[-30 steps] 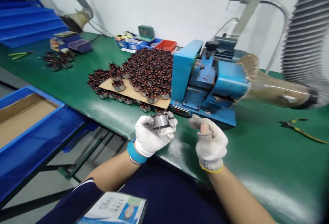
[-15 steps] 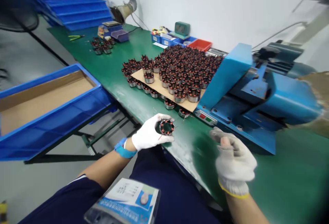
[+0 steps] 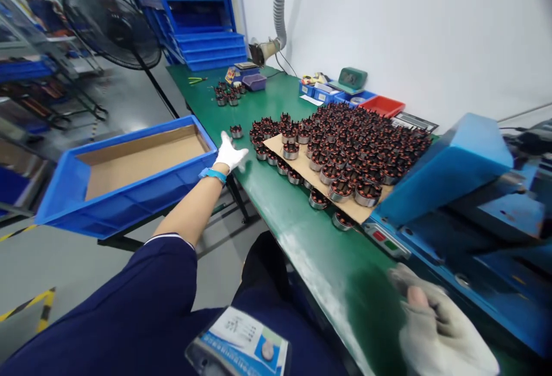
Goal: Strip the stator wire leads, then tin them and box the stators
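Note:
My left hand point(image 3: 230, 153), in a white glove, reaches out over the edge of the green bench with its fingers spread and nothing in them. Just beyond its fingertips stands a single motor stator point(image 3: 236, 131), a metal ring with copper windings; I cannot tell whether they touch. My right hand point(image 3: 440, 324), in a worn glove with a bare thumb tip, hovers low at the right, blurred. Its fingers are loosely bent, the thumb apart from them, and no object shows there. Many more stators point(image 3: 340, 190) crowd a cardboard sheet point(image 3: 302, 164), with others underneath.
A blue crate point(image 3: 146, 183) lined with cardboard stands left of the bench point(image 3: 297, 232). At right is a blue machine point(image 3: 448, 175) with red and green buttons. Small bins point(image 3: 383, 106) line the wall, and a few stators point(image 3: 227, 94) sit farther back. A fan point(image 3: 114, 28) stands behind.
My left hand has moved away from my body to the far left and let go of the stator, which now stands on the bench. The view has swung left; my right hand keeps its bent pose.

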The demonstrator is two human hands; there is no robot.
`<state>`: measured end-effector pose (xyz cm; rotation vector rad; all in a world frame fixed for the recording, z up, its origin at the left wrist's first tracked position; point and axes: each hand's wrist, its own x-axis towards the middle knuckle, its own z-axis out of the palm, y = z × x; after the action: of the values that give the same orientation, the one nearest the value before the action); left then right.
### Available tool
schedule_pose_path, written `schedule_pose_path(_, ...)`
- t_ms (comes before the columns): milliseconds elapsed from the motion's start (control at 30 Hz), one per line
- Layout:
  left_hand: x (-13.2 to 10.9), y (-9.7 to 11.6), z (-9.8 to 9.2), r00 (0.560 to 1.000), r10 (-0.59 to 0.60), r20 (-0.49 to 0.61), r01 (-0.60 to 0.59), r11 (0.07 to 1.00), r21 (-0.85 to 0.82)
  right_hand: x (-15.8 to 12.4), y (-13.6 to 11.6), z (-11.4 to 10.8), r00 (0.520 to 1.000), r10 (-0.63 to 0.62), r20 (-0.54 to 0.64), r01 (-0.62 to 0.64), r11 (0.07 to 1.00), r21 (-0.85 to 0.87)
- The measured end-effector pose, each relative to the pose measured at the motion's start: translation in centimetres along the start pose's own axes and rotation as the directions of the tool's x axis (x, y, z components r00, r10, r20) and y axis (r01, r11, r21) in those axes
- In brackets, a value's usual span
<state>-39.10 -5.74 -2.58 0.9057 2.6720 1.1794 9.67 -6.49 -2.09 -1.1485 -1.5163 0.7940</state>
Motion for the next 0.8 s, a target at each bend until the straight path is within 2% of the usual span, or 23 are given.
schedule_pose_path(100,-0.1,0.3,1.6,0.993,0.101,0.059,-0.100,0.995,-0.004,0.6,0.5,0.0,1.000,-0.024,0.000,0.024,0.999,-0.033)
schedule_pose_path(233,-0.7,1.0,2.8,0.962,0.230,0.145,-0.238,0.971,0.037,0.8,1.1,0.0,0.998,-0.032,0.049,0.036,0.997,-0.075)
schedule_pose_path(400,-0.8,2.1,3.1,0.966,0.231,0.118,-0.240,0.968,0.077,0.5,1.3,0.0,0.991,-0.084,0.102,0.092,0.993,-0.074)
schedule_pose_path(500,-2.4,2.3,2.6,0.975,0.204,0.090,-0.211,0.975,0.073,0.2,1.7,-0.1,0.975,-0.163,0.153,0.173,0.983,-0.053)
schedule_pose_path(567,-4.5,2.2,2.0,0.979,0.182,0.089,-0.189,0.979,0.077,0.2,2.1,-0.2,0.952,-0.226,0.206,0.242,0.969,-0.057)
schedule_pose_path(667,-9.6,2.4,1.4,0.978,0.170,0.124,-0.174,0.985,0.020,0.3,2.0,-0.1,0.914,-0.269,0.302,0.314,0.943,-0.109)
schedule_pose_path(733,-13.9,3.4,1.7,0.954,0.215,0.210,-0.165,0.959,-0.232,0.3,0.9,0.2,0.894,-0.202,0.401,0.293,0.939,-0.181)
schedule_pose_path(800,-18.4,5.2,2.4,0.876,0.373,0.307,-0.206,0.863,-0.462,0.3,-0.5,0.6,0.862,-0.039,0.505,0.187,0.951,-0.247)
